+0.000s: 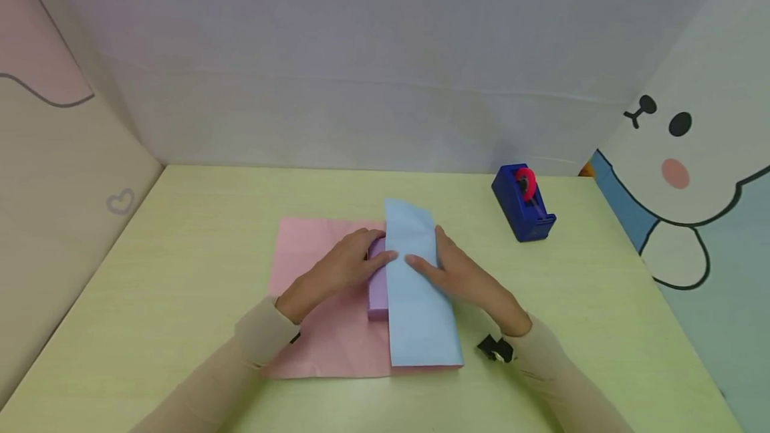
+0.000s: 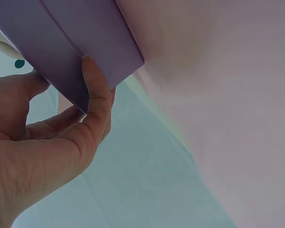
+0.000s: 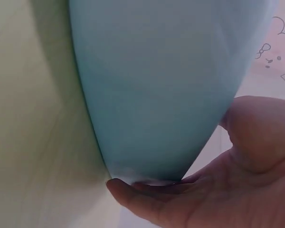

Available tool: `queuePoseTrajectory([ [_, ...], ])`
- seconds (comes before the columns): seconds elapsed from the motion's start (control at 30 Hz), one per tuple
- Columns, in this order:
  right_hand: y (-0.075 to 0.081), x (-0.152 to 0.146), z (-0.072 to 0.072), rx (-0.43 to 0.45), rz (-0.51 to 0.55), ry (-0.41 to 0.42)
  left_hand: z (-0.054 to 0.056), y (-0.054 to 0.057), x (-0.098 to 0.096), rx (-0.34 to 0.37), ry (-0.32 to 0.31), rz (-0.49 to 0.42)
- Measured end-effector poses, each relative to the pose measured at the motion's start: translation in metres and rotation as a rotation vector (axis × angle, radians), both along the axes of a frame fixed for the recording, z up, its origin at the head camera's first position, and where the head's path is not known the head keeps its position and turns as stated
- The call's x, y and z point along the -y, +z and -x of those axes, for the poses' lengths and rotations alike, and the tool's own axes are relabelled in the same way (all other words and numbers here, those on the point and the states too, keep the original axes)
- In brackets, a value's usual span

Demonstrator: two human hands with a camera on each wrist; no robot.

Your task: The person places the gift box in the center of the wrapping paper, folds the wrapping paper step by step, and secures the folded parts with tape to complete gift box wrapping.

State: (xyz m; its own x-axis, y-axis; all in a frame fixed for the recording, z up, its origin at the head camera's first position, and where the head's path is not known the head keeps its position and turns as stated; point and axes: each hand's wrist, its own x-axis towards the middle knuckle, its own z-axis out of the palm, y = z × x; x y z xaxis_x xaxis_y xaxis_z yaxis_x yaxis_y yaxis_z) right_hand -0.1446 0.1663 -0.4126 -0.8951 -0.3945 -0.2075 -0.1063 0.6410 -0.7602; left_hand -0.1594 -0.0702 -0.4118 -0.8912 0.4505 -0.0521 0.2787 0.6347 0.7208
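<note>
A sheet of wrapping paper (image 1: 331, 346), pink on its upper face, lies on the table with its right part folded over to show a light blue back (image 1: 421, 326). Partly under that fold sits a purple box (image 1: 377, 296); its right portion is hidden. My left hand (image 1: 345, 262) grips the box's far end, thumb on top near the fold's edge; the left wrist view shows fingers (image 2: 99, 102) around the box (image 2: 85, 38). My right hand (image 1: 463, 276) holds the folded paper (image 3: 152, 95) against the box, thumb on the blue face and fingers (image 3: 137, 202) along the right side.
A blue tape dispenser (image 1: 522, 209) with a red-rimmed roll stands at the back right of the table (image 1: 198, 272). A pale wall (image 1: 361, 119) closes off the back, and printed panels flank both sides. A small black object (image 1: 496, 348) is at the right wrist.
</note>
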Motion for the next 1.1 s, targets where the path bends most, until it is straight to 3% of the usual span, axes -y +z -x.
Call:
queuePoseTrajectory([
  [0.23,-0.005,-0.001,0.003,-0.002,0.029,0.021,0.002,-0.001,0.000,0.031,-0.011,-0.007],
  [0.47,0.010,0.005,-0.014,-0.070,-0.182,0.108,0.002,-0.001,-0.001,0.026,-0.015,-0.015],
  [0.67,0.019,0.007,-0.030,-0.125,-0.256,0.214,0.001,-0.002,-0.001,0.026,-0.023,-0.039],
  [1.1,0.016,0.006,-0.035,-0.188,-0.327,0.219,-0.008,-0.005,0.003,-0.047,-0.020,-0.029],
])
